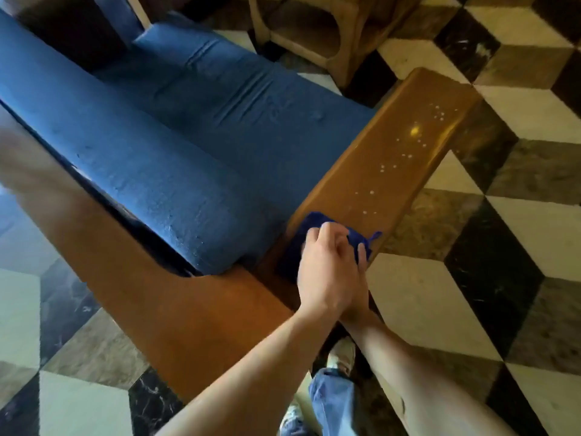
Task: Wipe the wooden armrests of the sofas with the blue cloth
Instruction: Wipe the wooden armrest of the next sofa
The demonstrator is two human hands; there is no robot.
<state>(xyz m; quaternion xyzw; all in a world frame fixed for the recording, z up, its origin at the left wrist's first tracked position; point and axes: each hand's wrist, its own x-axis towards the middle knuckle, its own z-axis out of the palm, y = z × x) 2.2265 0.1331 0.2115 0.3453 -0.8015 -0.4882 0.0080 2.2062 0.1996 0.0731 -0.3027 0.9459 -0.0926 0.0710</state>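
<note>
The big blue sofa [163, 121] fills most of the view, and every place here is told from it. Along its right side runs a long wooden armrest [386, 158]. The floor [503, 278] around the sofa has dark and light squares. Past the sofa's far end stands a small wooden table [314, 33].

White drops [405, 155] sit on the far half of the armrest. The blue cloth [317, 228] lies on the near end of the armrest, close to the sofa's back corner. So the wiping looks like it is just starting on this armrest. Next, the cloth needs a push along the wood toward the drops, pressed flat, to the far end.

The left hand [323, 272] is curled on top of the cloth and grips it. The right hand [361, 278] is tucked under and beside the left one, touching it. One of its fingers [363, 253] reaches the cloth's edge. I cannot tell if the right hand holds the cloth.
</note>
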